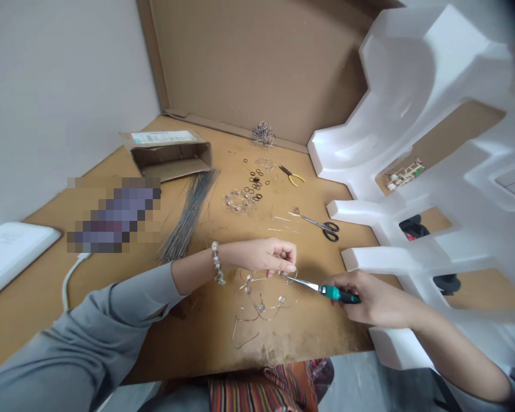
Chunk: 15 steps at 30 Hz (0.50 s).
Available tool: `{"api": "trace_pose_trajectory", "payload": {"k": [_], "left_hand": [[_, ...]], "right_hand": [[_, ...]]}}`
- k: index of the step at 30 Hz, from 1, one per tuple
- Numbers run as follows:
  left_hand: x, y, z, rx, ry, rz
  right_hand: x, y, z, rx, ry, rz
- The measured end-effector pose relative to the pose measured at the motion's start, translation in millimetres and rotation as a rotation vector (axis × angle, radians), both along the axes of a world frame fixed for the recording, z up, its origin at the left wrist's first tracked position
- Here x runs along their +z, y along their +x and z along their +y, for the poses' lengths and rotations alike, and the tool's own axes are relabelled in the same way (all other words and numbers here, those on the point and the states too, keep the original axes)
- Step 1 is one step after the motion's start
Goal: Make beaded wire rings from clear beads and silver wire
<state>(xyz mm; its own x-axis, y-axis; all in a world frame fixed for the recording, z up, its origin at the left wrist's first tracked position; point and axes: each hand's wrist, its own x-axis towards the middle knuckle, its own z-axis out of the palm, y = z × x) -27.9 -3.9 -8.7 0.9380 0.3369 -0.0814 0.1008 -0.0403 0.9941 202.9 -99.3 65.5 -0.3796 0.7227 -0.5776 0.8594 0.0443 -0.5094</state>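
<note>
My left hand [278,256] pinches a beaded wire piece [261,308], a loose ring of thin wire with clear beads, near one of its beads. From the right, my right hand [356,294] grips long-nose pliers [335,293] with green and black handles. Their narrow tips reach the wire just below my left fingertips; whether the jaws are closed on it is too small to tell. Bent wire ends hang from the near side of the ring. Beyond my hands lie a finished-looking beaded ring [239,201] and scissors [321,225] with black handles.
A bundle of straight wires [189,217] lies left of centre beside an open cardboard box [171,160]. Small dark rings [256,186], yellow-handled pliers [292,175] and a wire tangle [263,134] are farther back. White foam packaging [347,149] borders the right; a cable [66,280] runs at left.
</note>
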Motion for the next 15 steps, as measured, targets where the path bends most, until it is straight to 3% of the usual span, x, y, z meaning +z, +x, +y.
{"api": "trace_pose_trajectory", "payload": {"k": [15], "left_hand": [[-8.1, 1.4, 2.6, -0.005, -0.022, -0.015]], "right_hand": [[-7.7, 1.2, 3.1, -0.026, -0.053, 0.042]]}}
